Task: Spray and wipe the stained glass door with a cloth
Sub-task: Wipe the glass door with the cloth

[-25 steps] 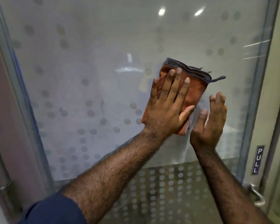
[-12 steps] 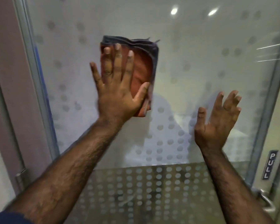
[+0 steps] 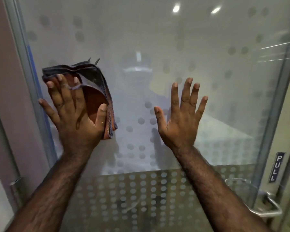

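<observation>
the glass door (image 3: 157,39) fills nearly the whole view, a frosted pane dotted with rows of round marks, hazy in its upper part and more densely dotted in a band along its lower edge. ceiling lights show as two bright spots near the door's top edge, and a dim reflection of a figure sits in the middle of the pane. a grey metal frame (image 3: 22,47) runs down the door's left edge, with a second frame strip down the right edge.

the left hand (image 3: 75,118) lies flat close to the door's left edge, fingers straight and spread, pressing the cloth (image 3: 97,91) against the glass; the little finger reaches out past the cloth toward the frame. the right hand (image 3: 182,118) is raised nearer the middle of the pane, well apart from the cloth, fingers straight and fanned, holding nothing; whether its palm touches the glass cannot be told.

the cloth is folded into several layers, orange-brown with a dark grey-blue border, and sits under and just right of the left palm, its upper folds sticking out above the fingertips and its lower corner hanging below the thumb.

at the door's lower right corner a metal handle (image 3: 264,208) curves outward. above it, on the right edge strip, a small dark sign (image 3: 276,167) reads "pull" vertically.
</observation>
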